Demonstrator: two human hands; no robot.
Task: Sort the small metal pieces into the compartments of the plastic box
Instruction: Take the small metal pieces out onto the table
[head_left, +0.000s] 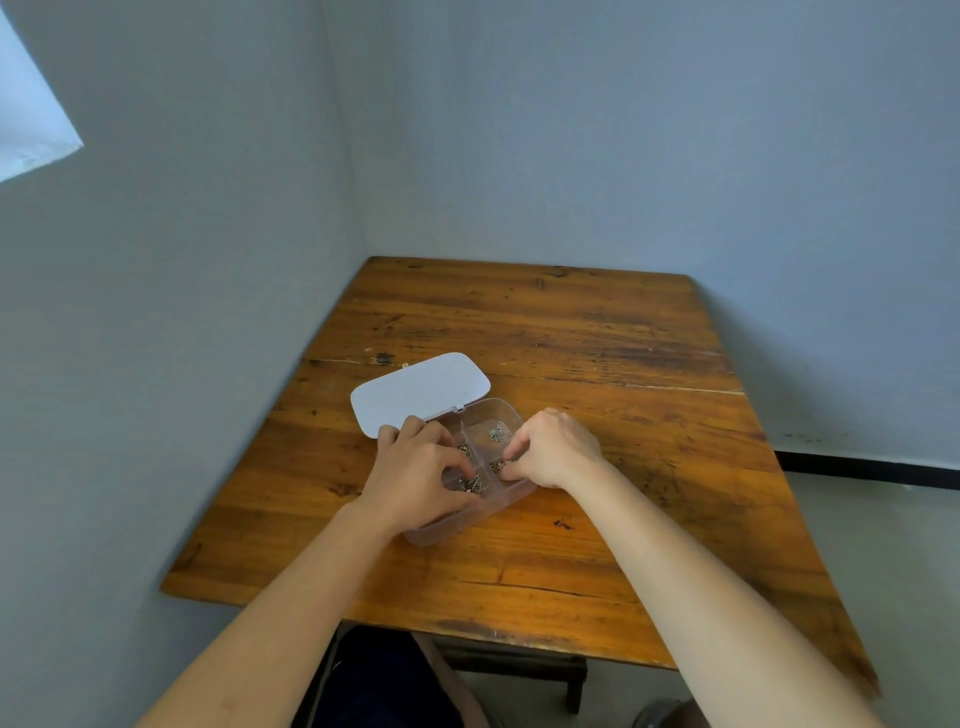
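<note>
Both hands curl, fingers bunched, over the plastic box (511, 415) at frame centre: left hand (418, 475) and right hand (553, 449) pinch at small metal pieces (498, 434) (grip unclear).

Clear box (511, 415), white lid (418, 389)

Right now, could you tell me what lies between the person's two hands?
In the head view, the plastic box lies between the left hand and right hand, showing its divider walls and small metal pieces.
</note>
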